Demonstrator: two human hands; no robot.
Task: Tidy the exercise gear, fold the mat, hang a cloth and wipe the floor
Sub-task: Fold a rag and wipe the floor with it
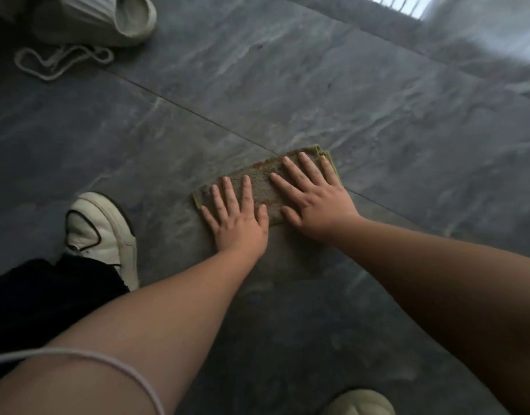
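While fingers spread, left hand and right hand press cloth flat.

Both our bare arms reach forward and down, palms flat.

Our left hand lies with fingers spread and pointing away from us; our right hand lies just beside it, fingers splayed too, thumbs nearly meeting, both forearms straight.
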